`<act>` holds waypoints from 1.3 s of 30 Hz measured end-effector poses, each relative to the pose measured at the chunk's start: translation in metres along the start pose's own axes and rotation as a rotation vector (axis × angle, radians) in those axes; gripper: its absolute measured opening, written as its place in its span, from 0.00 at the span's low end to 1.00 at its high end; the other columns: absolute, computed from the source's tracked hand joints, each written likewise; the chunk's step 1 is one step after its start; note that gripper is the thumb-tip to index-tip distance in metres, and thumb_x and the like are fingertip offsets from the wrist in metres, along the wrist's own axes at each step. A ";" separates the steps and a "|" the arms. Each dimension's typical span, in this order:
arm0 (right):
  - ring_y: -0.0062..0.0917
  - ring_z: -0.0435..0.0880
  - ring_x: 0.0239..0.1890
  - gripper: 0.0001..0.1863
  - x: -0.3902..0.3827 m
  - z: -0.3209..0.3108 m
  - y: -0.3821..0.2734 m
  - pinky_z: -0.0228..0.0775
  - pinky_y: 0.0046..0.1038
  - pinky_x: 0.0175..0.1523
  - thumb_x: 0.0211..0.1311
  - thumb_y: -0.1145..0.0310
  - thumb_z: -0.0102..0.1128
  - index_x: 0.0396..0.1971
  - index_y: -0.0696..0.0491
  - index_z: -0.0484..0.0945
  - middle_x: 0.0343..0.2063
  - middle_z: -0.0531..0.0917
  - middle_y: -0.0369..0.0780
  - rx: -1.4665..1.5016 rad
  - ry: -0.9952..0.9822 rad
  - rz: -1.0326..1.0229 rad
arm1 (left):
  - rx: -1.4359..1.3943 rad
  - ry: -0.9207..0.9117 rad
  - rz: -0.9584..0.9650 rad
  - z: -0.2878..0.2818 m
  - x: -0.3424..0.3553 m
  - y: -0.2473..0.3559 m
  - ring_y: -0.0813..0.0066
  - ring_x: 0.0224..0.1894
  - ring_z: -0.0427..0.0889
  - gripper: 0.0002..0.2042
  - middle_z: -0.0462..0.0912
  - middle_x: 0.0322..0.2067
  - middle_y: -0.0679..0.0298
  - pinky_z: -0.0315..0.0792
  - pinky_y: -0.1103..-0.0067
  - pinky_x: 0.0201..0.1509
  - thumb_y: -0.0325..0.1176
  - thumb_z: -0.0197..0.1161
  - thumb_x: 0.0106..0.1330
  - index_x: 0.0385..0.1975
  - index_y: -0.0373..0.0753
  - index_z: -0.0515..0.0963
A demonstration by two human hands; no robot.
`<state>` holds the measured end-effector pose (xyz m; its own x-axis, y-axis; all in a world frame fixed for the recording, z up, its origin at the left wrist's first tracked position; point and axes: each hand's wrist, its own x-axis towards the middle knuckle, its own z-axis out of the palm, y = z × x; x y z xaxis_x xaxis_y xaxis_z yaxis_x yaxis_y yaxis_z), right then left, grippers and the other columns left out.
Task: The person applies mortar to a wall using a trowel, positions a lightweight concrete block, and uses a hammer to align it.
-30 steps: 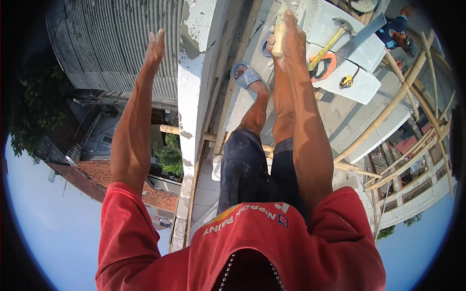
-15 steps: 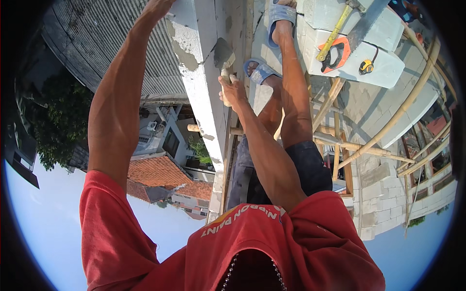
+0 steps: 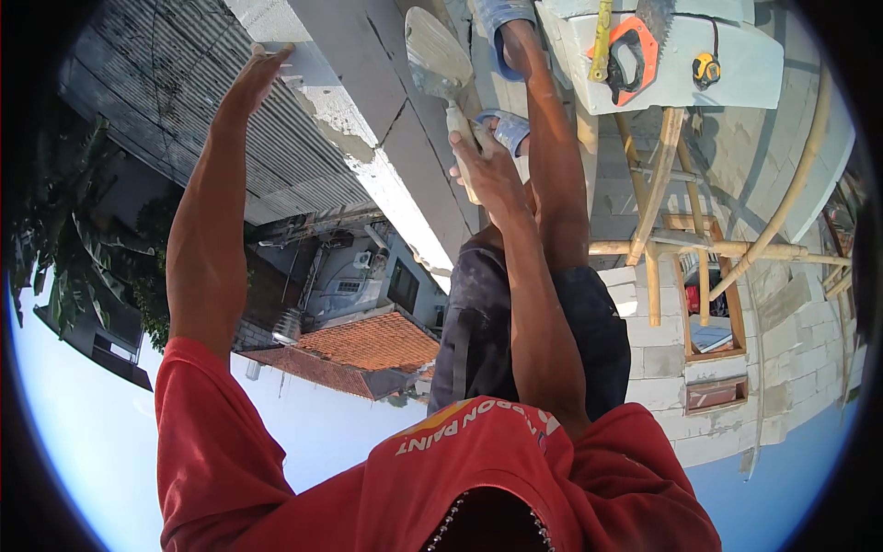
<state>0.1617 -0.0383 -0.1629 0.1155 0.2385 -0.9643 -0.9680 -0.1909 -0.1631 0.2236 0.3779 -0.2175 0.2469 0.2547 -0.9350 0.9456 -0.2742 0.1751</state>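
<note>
Trowel point(image 3: 440, 57) sits at the top middle of the frame, its flat blade over the grey wall top point(image 3: 368, 120). At the upper right, a saw with an orange handle point(image 3: 635, 51) and a small tape measure point(image 3: 705, 69) lie on a white block point(image 3: 736, 78). The right hand point(image 3: 487, 166) is closed tight around the trowel's handle, and the left hand point(image 3: 253, 78) is open flat against the wall's edge.

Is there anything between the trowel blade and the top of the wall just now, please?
Nothing visible does. The right hand grips the trowel by its handle, and the blade lies against or just above the grey top of the wall; contact cannot be told. The left hand rests on the wall's outer edge, clear of the blade.
</note>
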 end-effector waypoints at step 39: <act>0.26 0.80 0.28 0.27 -0.041 -0.086 -0.111 0.74 0.31 0.35 0.68 0.53 0.60 0.57 0.56 0.73 0.27 0.79 0.42 -0.437 0.207 -0.624 | -0.290 0.263 0.210 0.028 0.001 -0.031 0.59 0.49 0.79 0.42 0.77 0.47 0.48 0.73 0.73 0.53 0.43 0.62 0.69 0.67 0.22 0.43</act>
<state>0.2838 -0.1084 -0.1232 0.6894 0.2504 -0.6797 -0.5404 -0.4471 -0.7128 0.1884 0.3609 -0.2324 0.4501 0.4588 -0.7661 0.8802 -0.0834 0.4672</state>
